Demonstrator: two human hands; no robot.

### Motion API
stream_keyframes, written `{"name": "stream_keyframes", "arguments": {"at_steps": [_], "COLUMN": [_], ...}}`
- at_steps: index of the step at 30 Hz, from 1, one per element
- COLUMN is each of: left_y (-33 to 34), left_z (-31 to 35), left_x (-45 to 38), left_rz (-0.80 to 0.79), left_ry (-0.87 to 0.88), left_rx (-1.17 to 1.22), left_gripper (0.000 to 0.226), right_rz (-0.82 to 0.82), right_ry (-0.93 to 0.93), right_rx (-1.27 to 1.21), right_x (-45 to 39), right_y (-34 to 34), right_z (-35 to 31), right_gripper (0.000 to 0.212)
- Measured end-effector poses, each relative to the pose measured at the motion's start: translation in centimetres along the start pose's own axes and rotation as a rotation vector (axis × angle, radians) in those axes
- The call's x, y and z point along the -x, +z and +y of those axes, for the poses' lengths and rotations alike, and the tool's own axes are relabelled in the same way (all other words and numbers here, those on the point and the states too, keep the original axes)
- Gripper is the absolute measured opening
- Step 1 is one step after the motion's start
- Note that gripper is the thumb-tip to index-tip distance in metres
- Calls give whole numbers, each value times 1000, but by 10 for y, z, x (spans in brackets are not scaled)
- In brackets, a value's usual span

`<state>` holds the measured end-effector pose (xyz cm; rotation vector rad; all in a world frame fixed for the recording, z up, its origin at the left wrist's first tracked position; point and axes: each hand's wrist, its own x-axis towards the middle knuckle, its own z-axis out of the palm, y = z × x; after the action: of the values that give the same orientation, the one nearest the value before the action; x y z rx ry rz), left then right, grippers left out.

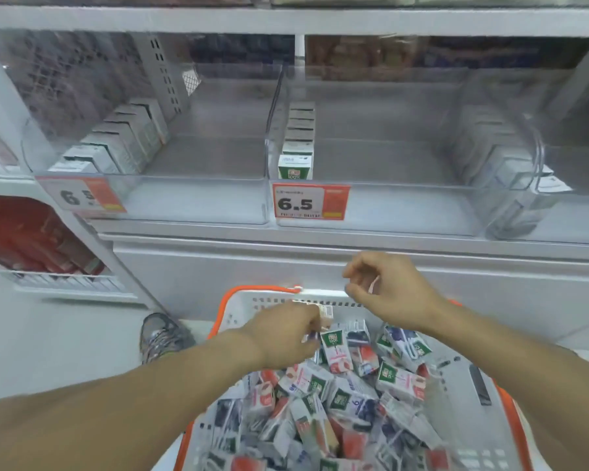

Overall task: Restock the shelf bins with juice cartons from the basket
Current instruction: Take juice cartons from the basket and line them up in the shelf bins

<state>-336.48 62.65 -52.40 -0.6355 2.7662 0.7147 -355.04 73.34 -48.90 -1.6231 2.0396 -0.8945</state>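
A white basket with an orange rim (pixel 262 300) stands below me, heaped with several small juice cartons (pixel 340 396). My left hand (pixel 283 334) reaches into its far side and grips a carton (pixel 325 314) whose top shows past my fingers. My right hand (pixel 388 287) hovers above the basket's far rim with loosely curled fingers and holds nothing. On the shelf above, the left clear bin (pixel 198 198) has a row of cartons (pixel 123 141) along its left wall. The middle clear bin (pixel 405 205) has one row of cartons (pixel 298 144) at its left wall.
Orange price tags reading 6.5 (pixel 310 201) hang on the bin fronts. A third clear bin with cartons (pixel 510 185) sits at the right. A shoe (pixel 162 336) stands on the floor left of the basket. Red packs (pixel 34 239) fill a lower left shelf.
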Motion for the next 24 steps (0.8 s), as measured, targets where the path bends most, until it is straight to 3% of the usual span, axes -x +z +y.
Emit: {"name": "stream_keyframes", "arguments": {"at_steps": [2,5,8,13,15,18,24], "left_y": [33,78,117,141,144,146,145], "left_z": [-17,-33,-36,-32,-31,-30,-23], "left_x": [4,15,26,34,31,25,20], "left_rz": [-126,-164,-258,-263,-261,-269,-141], "left_ry": [-110,-273,-293,-240,-229,-209,-268], "left_rx": [59,251,288,185,190,178,462], "left_gripper": [19,45,66,78,84,85,52], "right_rz": [-181,-362,-544,-920,-935,-920,-741], "right_ry": [139,284,327,375,385,337,326], "right_rx": [15,32,144,339,350,373,325], "right_x": [11,29,49,64,64,64,61], "right_y": [20,53,81,117,127,133,136], "right_z": [24,52,70,88,89,90,96], "right_gripper": [11,14,25,94,103,98,61]}}
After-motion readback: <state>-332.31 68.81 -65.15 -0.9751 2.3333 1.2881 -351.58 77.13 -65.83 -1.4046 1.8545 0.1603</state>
